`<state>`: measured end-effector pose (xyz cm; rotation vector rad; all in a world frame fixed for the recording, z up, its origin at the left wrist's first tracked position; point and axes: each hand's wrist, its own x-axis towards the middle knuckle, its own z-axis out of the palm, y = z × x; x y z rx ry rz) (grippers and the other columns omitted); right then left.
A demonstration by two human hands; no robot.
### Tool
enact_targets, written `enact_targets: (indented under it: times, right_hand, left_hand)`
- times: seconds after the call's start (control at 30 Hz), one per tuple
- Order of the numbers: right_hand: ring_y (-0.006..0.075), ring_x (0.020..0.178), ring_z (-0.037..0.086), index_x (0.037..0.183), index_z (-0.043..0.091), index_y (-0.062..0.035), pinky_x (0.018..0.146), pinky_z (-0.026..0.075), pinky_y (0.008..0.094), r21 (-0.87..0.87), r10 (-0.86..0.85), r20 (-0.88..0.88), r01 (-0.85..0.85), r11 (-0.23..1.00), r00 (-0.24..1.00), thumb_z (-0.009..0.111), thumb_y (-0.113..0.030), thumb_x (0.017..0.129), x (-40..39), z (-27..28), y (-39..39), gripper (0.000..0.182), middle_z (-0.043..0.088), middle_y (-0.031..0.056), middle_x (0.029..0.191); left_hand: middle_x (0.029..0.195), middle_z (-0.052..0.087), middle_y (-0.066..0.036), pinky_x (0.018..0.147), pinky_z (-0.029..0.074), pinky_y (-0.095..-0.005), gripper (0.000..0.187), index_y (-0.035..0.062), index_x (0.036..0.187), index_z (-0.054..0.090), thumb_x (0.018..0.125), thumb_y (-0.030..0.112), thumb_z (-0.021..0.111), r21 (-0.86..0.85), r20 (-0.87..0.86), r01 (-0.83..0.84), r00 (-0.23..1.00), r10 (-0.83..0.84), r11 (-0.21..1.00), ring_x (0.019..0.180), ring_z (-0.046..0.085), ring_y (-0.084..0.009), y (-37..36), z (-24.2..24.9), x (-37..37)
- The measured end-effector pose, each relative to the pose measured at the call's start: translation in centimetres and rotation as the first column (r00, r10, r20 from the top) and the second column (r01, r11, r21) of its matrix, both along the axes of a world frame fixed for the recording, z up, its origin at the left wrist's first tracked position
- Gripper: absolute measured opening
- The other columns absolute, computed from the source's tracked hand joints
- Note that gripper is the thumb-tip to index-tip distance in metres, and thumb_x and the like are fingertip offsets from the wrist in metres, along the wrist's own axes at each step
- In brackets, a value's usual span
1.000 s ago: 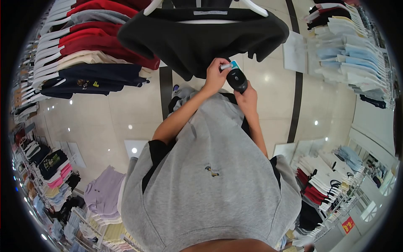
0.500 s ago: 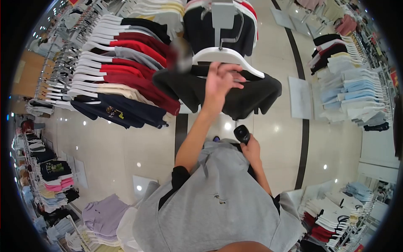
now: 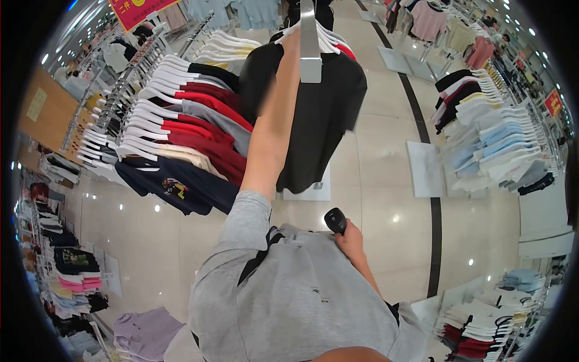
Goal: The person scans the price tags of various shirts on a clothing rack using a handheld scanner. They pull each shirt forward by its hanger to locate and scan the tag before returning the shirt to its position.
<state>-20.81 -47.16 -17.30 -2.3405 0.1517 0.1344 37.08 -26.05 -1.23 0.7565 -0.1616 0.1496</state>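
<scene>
My left arm stretches forward to the front rack, and my left hand is at the top of a black shirt among white hangers. The rack's metal bar end hides part of the hand, so its fingers cannot be made out. The black shirt hangs down to the right of my forearm. Low in front of my body, my right hand is closed round a black handheld device with a dark oval end.
Red, grey and navy shirts hang on a rack at the left. Light blue and white clothes hang at the right. A lilac garment lies at the lower left. A red sign stands at the top.
My left hand has moved up and forward from in front of the nearest black shirt to the hangers farther back. The view has shifted; my right hand still holds the device.
</scene>
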Motion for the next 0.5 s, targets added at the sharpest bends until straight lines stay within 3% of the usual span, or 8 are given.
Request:
enact_targets:
  times: [0.1, 0.13, 0.17, 0.2, 0.27, 0.33, 0.47, 0.5]
  right_hand:
    - [0.0446, 0.088, 0.063, 0.109, 0.058, -0.002, 0.076, 0.05, 0.0506, 0.009, 0.008, 0.014, -0.009, 1.0, 1.0, 0.063, -0.012, 0.072, 0.1, -0.4, 0.3, 0.039, 0.066, 0.0249, 0.094]
    - [0.0444, 0.088, 0.063, 0.108, 0.058, -0.0019, 0.076, 0.05, 0.0505, 0.008, 0.016, 0.017, -0.016, 1.0, 1.0, 0.063, -0.012, 0.072, -0.1, -0.6, 0.5, 0.038, 0.066, 0.0248, 0.093]
    - [0.0444, 0.088, 0.063, 0.108, 0.058, -0.0019, 0.076, 0.05, 0.0505, 0.006, 0.04, 0.008, -0.04, 0.999, 0.999, 0.063, -0.012, 0.072, -0.3, -0.7, 0.5, 0.038, 0.066, 0.0248, 0.093]
    - [0.0444, 0.088, 0.063, 0.107, 0.059, -0.0019, 0.076, 0.05, 0.0502, 0.007, 0.041, 0.014, -0.042, 0.999, 0.999, 0.062, -0.012, 0.072, -0.1, -0.8, 0.6, 0.037, 0.066, 0.0248, 0.093]
    - [0.0444, 0.088, 0.063, 0.107, 0.059, -0.0019, 0.076, 0.05, 0.05, 0.01, 0.083, 0.012, -0.084, 0.996, 0.996, 0.062, -0.012, 0.072, 0.1, -0.8, 0.9, 0.036, 0.066, 0.0248, 0.092]
    - [0.044, 0.088, 0.063, 0.106, 0.06, -0.0017, 0.076, 0.05, 0.0492, 0.023, 0.087, 0.002, -0.087, 0.996, 0.996, 0.062, -0.012, 0.072, 0.6, -0.7, 1.3, 0.036, 0.067, 0.0244, 0.093]
    - [0.0434, 0.089, 0.063, 0.106, 0.06, -0.0017, 0.077, 0.05, 0.0485, -0.009, 0.144, -0.056, -0.145, 0.989, 0.988, 0.063, -0.013, 0.072, 1.3, -0.6, 2.1, 0.036, 0.067, 0.024, 0.094]
    - [0.0431, 0.089, 0.064, 0.106, 0.06, -0.0017, 0.077, 0.05, 0.0486, -0.02, 0.163, -0.045, -0.164, 0.986, 0.986, 0.064, -0.013, 0.072, 1.4, -1.0, 2.1, 0.036, 0.067, 0.0237, 0.094]
  left_hand:
    - [0.077, 0.062, -0.006, 0.062, 0.05, -0.0313, 0.015, 0.0, 0.087, 0.061, 0.084, 0.014, 0.062, -0.071, 0.051, -0.047, 0.997, 0.051, 0.996, 0.071, 0.061, -0.0143, -0.6, -1.1, -2.6]
    - [0.072, 0.054, -0.003, 0.06, 0.049, -0.0311, 0.008, 0.0051, 0.078, 0.056, 0.083, 0.008, 0.061, -0.261, -0.008, 0.006, 1.0, -0.009, 0.965, 0.066, 0.057, -0.0145, -1.4, -0.5, -5.7]
    - [0.069, 0.048, -0.001, 0.06, 0.049, -0.0302, 0.011, 0.0082, 0.075, 0.052, 0.084, 0.006, 0.058, -0.242, -0.027, 0.064, 0.997, -0.073, 0.968, 0.063, 0.054, -0.0147, -2.0, 1.3, -10.7]
    - [0.072, 0.054, -0.003, 0.06, 0.05, -0.0311, 0.009, 0.0072, 0.079, 0.054, 0.087, 0.008, 0.058, -0.286, -0.087, 0.016, 0.995, -0.043, 0.958, 0.065, 0.056, -0.0159, -2.2, -1.4, -9.7]
    - [0.088, 0.064, -0.01, 0.073, 0.057, -0.04, 0.015, 0.0039, 0.101, 0.058, 0.093, 0.017, 0.056, -0.035, -0.074, 0.06, 0.995, -0.062, 0.998, 0.079, 0.065, -0.0242, -1.4, -2.4, -17.1]
    - [0.086, 0.063, -0.003, 0.067, 0.055, -0.0346, 0.015, 0.0112, 0.107, 0.057, 0.092, 0.014, 0.058, -0.069, -0.148, 0.076, 0.985, -0.085, 0.995, 0.076, 0.064, -0.0173, -0.7, -3.7, -24.6]
    - [0.091, 0.061, -0.005, 0.071, 0.053, -0.0304, 0.017, 0.0049, 0.108, 0.055, 0.092, 0.009, 0.059, 0.177, -0.214, -0.162, 0.956, 0.199, 0.971, 0.082, 0.062, -0.0158, 4.2, -6.5, -36.8]
    - [0.091, 0.061, -0.006, 0.072, 0.053, -0.03, 0.016, 0.0038, 0.107, 0.055, 0.092, 0.007, 0.059, 0.298, -0.113, -0.314, 0.926, 0.36, 0.902, 0.082, 0.062, -0.0158, 6.3, -5.8, -39.8]
